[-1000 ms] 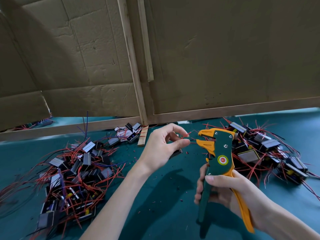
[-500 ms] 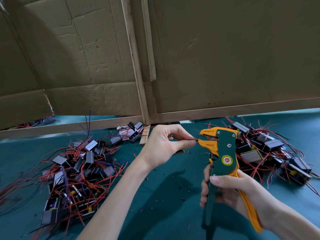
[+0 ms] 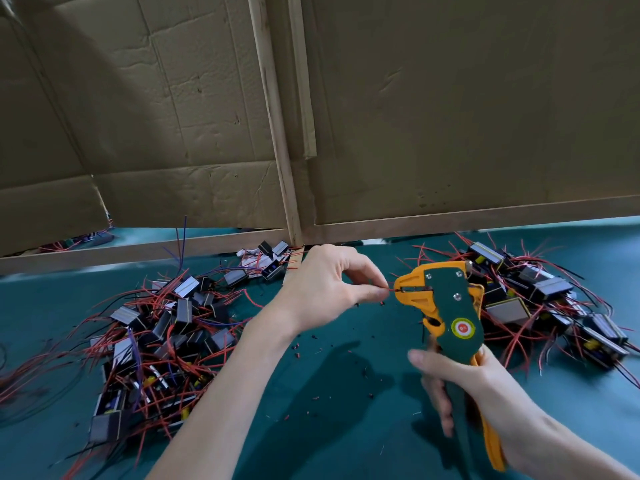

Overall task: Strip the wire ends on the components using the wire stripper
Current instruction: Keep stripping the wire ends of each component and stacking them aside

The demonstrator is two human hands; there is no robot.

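Note:
My right hand (image 3: pixel 460 379) grips the handles of a green and orange wire stripper (image 3: pixel 446 313), held upright with its jaws pointing left. My left hand (image 3: pixel 325 289) pinches a thin red wire (image 3: pixel 390 289) between thumb and forefinger and holds its end in the stripper's jaws. The component on that wire is hidden behind my left hand. One pile of black components with red wires (image 3: pixel 156 341) lies on the left of the table, and another such pile (image 3: pixel 540 306) on the right.
The table has a teal cover (image 3: pixel 346 427) dotted with small bits of stripped insulation. A cardboard wall on a wooden frame (image 3: pixel 415 133) stands close behind the work area. A few more components (image 3: pixel 263 261) lie at the foot of the frame.
My left hand has brought the red wire's end into the stripper's jaws. The stripper has tilted a little and its jaws have come together on the wire.

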